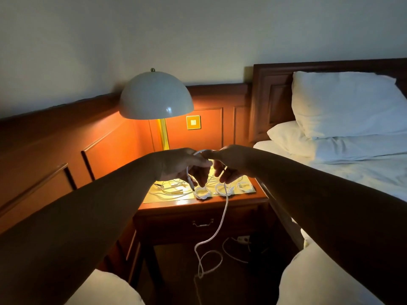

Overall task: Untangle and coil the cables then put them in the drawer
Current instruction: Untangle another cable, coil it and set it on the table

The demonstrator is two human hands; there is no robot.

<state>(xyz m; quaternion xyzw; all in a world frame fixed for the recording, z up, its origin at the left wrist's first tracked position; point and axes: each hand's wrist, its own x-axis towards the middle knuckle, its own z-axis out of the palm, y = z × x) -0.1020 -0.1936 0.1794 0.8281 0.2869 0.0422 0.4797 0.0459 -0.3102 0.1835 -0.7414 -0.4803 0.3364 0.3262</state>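
Note:
Both my hands are raised above the nightstand (242,198) and hold one white cable (223,219). My left hand (180,166) grips a loop of it, with a plug end hanging below the fingers. My right hand (229,162) pinches the same cable, whose long tail drops past the nightstand front to the floor. Three coiled white cables (222,190) lie in a row on the lit top. A tangle of loose cables (174,188) lies to their left. The drawer (202,223) with a metal handle is closed.
A domed table lamp (156,95) stands lit at the back of the nightstand. The bed with white pillows (343,106) is to the right. Wood panelling runs along the wall on the left. A power strip and a cord (242,239) lie on the floor underneath.

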